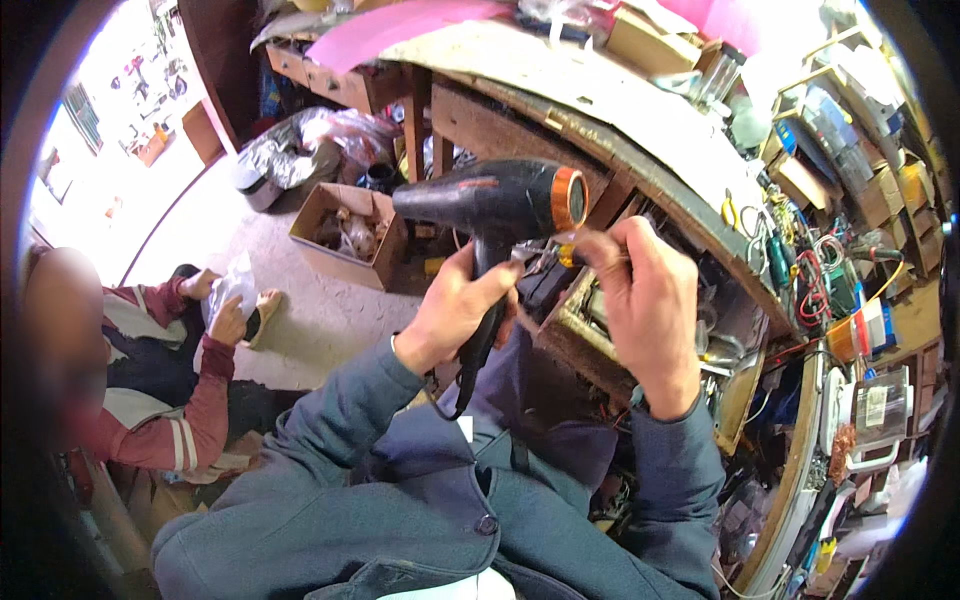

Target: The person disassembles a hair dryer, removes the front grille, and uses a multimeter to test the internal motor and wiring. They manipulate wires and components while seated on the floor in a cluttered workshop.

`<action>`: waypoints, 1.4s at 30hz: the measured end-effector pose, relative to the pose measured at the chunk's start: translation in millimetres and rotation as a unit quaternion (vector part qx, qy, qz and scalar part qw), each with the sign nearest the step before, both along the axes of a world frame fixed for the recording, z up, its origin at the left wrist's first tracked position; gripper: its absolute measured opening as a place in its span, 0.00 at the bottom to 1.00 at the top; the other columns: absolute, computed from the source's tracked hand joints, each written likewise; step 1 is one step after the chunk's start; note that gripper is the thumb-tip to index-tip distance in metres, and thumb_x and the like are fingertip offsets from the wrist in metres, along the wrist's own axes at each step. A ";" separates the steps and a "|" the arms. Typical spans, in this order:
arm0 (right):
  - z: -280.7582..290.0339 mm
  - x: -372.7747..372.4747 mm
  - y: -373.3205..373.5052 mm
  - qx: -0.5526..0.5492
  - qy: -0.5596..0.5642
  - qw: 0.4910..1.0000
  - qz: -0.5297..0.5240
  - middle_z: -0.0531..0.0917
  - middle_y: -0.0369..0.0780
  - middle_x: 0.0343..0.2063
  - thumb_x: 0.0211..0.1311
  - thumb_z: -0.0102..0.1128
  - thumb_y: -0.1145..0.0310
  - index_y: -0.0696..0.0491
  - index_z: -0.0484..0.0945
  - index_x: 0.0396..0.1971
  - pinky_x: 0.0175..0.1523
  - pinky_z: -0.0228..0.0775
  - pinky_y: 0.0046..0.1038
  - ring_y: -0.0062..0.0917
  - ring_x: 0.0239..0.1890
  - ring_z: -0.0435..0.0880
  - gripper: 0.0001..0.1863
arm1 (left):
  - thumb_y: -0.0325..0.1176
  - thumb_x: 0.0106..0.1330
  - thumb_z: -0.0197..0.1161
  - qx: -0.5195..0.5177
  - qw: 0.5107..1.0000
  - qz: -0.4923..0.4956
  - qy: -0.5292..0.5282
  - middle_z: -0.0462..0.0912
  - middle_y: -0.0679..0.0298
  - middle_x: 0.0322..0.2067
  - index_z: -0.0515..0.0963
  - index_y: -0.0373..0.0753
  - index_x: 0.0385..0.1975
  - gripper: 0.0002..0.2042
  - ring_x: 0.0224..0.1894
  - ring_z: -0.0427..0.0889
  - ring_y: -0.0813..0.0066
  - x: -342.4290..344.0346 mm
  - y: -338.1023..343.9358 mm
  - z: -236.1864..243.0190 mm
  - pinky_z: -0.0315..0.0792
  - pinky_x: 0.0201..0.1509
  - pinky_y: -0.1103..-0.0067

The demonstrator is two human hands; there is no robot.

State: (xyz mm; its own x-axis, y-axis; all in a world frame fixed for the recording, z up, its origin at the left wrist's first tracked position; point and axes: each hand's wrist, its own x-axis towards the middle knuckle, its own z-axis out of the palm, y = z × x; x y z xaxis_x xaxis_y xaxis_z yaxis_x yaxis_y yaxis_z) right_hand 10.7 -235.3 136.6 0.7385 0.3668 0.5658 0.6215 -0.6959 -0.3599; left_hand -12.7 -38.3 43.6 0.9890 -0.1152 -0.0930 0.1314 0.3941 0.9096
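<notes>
A black hair dryer with a copper-coloured ring at its rear end is in front of me, its nozzle pointing left. My left hand is closed around its handle, and the cord hangs from the bottom. My right hand is raised just right of the dryer, below the copper ring. Its thumb and fingers are pinched together and partly blurred. Between the two hands, a shiny metal piece and a small yellow part show by my right fingertips. I cannot make out exactly what the right fingers hold.
A cluttered workbench curves across the far side to the right, with pliers and cables on it. An open drawer is below. On the floor is a cardboard box. At left another person sits holding a clear bag.
</notes>
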 end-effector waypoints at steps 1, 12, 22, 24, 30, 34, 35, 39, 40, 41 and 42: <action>-1.1 2.8 -2.1 -0.004 -0.005 1.000 0.019 0.77 0.46 0.19 0.68 0.66 0.62 0.56 0.72 0.27 0.27 0.68 0.38 0.45 0.21 0.78 0.16 | 0.37 0.74 0.61 -0.025 1.000 0.001 0.011 0.79 0.63 0.23 0.71 0.38 0.46 0.11 0.15 0.78 0.74 0.3 0.8 -4.1 0.73 0.17 0.77; -1.2 -2.7 6.2 0.020 0.046 0.998 0.025 0.80 0.49 0.25 0.64 0.67 0.72 0.58 0.77 0.31 0.32 0.72 0.37 0.46 0.28 0.82 0.08 | 0.36 0.74 0.61 -0.038 0.999 0.006 0.015 0.79 0.62 0.23 0.71 0.38 0.47 0.11 0.15 0.78 0.73 -0.8 6.5 -7.0 0.73 0.16 0.77; -10.7 0.5 11.3 0.092 0.001 0.993 0.070 0.82 0.46 0.35 0.59 0.71 0.74 0.58 0.79 0.40 0.40 0.76 0.34 0.38 0.36 0.84 0.12 | 0.39 0.73 0.62 -0.021 1.000 0.002 0.015 0.79 0.62 0.23 0.71 0.37 0.47 0.13 0.15 0.78 0.74 -5.1 7.0 -5.6 0.73 0.17 0.77; -6.8 1.6 5.2 0.037 0.014 0.999 0.024 0.80 0.48 0.28 0.64 0.69 0.66 0.58 0.77 0.35 0.35 0.74 0.38 0.44 0.29 0.82 0.11 | 0.39 0.73 0.62 -0.036 0.999 0.008 0.024 0.78 0.62 0.22 0.71 0.37 0.48 0.13 0.15 0.78 0.73 -1.4 1.5 -4.5 0.73 0.17 0.77; -7.7 4.0 5.8 0.065 0.040 0.991 0.112 0.78 0.48 0.30 0.60 0.66 0.76 0.58 0.78 0.34 0.37 0.73 0.38 0.44 0.34 0.81 0.06 | 0.38 0.72 0.62 -0.007 0.999 0.034 0.000 0.78 0.64 0.23 0.71 0.38 0.43 0.11 0.16 0.77 0.74 -2.9 7.1 -20.0 0.73 0.18 0.77; -1.6 3.4 1.0 0.101 0.098 0.978 0.155 0.79 0.48 0.42 0.55 0.69 0.81 0.59 0.79 0.36 0.51 0.74 0.34 0.42 0.45 0.81 0.09 | 0.36 0.73 0.61 -0.029 0.999 -0.001 0.019 0.78 0.63 0.23 0.70 0.38 0.47 0.11 0.17 0.79 0.72 0.3 6.1 -15.5 0.76 0.19 0.77; 1.1 -1.6 10.8 0.152 0.109 0.976 0.112 0.81 0.48 0.38 0.59 0.68 0.78 0.59 0.79 0.34 0.46 0.75 0.36 0.43 0.41 0.83 0.06 | 0.36 0.73 0.61 -0.031 0.999 0.002 0.016 0.78 0.63 0.23 0.70 0.38 0.47 0.11 0.16 0.79 0.72 2.1 5.9 -15.5 0.76 0.19 0.77; -6.8 6.6 1.8 0.004 0.122 0.990 0.065 0.79 0.47 0.24 0.64 0.66 0.74 0.59 0.78 0.32 0.33 0.72 0.38 0.45 0.29 0.81 0.05 | 0.36 0.73 0.61 -0.041 0.999 0.016 0.010 0.78 0.62 0.23 0.69 0.38 0.47 0.12 0.16 0.79 0.72 1.7 7.5 -16.2 0.75 0.18 0.77; -9.4 7.7 1.9 0.023 0.099 0.992 0.076 0.79 0.47 0.25 0.63 0.66 0.74 0.59 0.78 0.32 0.34 0.72 0.37 0.44 0.29 0.81 0.05 | 0.36 0.73 0.61 -0.043 0.999 0.019 0.008 0.78 0.62 0.23 0.69 0.38 0.47 0.12 0.16 0.79 0.72 1.8 7.4 -16.3 0.75 0.18 0.77; -11.5 8.9 2.1 0.042 0.077 0.992 0.087 0.80 0.47 0.26 0.63 0.66 0.75 0.58 0.79 0.32 0.34 0.72 0.37 0.44 0.30 0.81 0.05 | 0.36 0.73 0.61 -0.043 0.999 0.014 0.007 0.78 0.62 0.23 0.69 0.38 0.47 0.12 0.16 0.79 0.72 2.2 7.4 -16.1 0.75 0.18 0.76; -13.5 8.8 2.6 0.061 0.057 0.992 0.099 0.80 0.47 0.27 0.62 0.67 0.75 0.58 0.79 0.32 0.35 0.72 0.37 0.43 0.30 0.81 0.05 | 0.36 0.73 0.61 -0.044 0.999 0.009 0.008 0.78 0.62 0.23 0.69 0.38 0.47 0.12 0.16 0.79 0.72 1.4 7.9 -16.7 0.75 0.18 0.76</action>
